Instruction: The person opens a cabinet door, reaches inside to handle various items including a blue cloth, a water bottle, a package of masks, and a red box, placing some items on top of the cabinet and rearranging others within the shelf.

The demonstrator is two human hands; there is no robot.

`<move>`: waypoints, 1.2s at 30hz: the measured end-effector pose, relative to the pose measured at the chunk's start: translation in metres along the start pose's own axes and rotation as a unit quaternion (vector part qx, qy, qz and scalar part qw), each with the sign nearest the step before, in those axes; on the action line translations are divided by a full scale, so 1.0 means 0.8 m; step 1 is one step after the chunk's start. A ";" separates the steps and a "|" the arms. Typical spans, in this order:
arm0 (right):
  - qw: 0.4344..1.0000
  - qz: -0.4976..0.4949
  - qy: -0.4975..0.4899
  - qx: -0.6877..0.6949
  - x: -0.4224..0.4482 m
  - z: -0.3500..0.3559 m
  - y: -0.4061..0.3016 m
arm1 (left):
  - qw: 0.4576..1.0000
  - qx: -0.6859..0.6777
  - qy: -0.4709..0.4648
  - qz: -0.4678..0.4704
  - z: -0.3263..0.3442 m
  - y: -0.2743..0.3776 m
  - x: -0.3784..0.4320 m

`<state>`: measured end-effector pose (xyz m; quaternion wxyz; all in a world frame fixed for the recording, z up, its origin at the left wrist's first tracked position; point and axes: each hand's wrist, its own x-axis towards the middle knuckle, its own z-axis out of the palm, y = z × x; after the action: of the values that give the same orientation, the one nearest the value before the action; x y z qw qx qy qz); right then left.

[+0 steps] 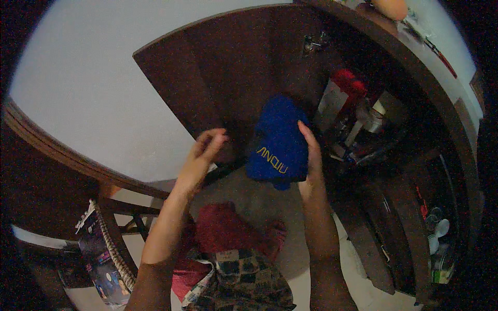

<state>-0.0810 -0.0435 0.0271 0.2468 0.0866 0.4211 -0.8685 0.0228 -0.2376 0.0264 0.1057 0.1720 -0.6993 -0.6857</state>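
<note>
My right hand point(312, 155) grips the right edge of a blue cloth item point(278, 136), perhaps a cap or pouch, which bears yellow writing. Its thumb lies along the cloth's side, and the other fingers are hidden behind it. To the left, my left hand point(204, 149) is raised apart from the cloth. Its fingers are loosely curled, thumb and fingertip close together, and blur hides whether anything small is between them. Behind the cloth stands a dark brown cabinet door point(233, 58), swung open.
A metal hinge point(315, 42) sits at the door's upper part. Inside the dark cabinet are a red item point(350, 81) and metal objects point(356, 132). An open drawer at right holds white round pieces point(441, 228). A printed bag point(103, 268) with a braided rope hangs at lower left.
</note>
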 end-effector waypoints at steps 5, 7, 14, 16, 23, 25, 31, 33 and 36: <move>0.979 0.040 -0.097 -0.173 0.017 -0.013 0.000 | 0.967 -0.088 -0.124 -0.204 0.038 0.015 -0.012; 0.972 -0.073 -0.069 -0.211 0.020 -0.016 0.030 | 0.987 0.058 -0.081 -0.130 0.033 -0.016 -0.002; 0.899 -0.319 -0.121 -0.273 0.026 -0.032 0.098 | 0.997 0.068 -0.030 -0.009 0.037 -0.015 -0.007; 0.877 -0.407 -0.044 -0.251 0.037 -0.010 0.069 | 0.951 0.146 0.158 0.221 0.019 -0.004 -0.012; 0.686 -0.652 0.051 -0.320 0.146 0.098 -0.020 | 0.929 0.043 0.258 0.260 -0.016 0.018 0.031; 0.692 -0.659 0.051 -0.290 0.166 0.087 -0.006 | 0.948 0.009 0.236 0.212 -0.029 0.006 0.042; 0.745 -0.534 0.215 -0.336 0.195 0.012 0.074 | 0.933 0.018 0.273 0.235 -0.036 0.010 0.043; 0.762 -0.497 0.246 -0.333 0.215 -0.032 0.115 | 0.930 0.015 0.273 0.247 -0.037 0.009 0.048; 0.777 -0.393 0.257 -0.419 0.213 -0.074 0.170 | 0.923 0.029 0.302 0.236 -0.043 0.006 0.048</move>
<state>-0.1636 -0.1295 -0.1648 -0.2212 0.0215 0.7888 -0.5731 0.0002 -0.2839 0.0288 0.4653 0.2041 -0.6744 -0.5357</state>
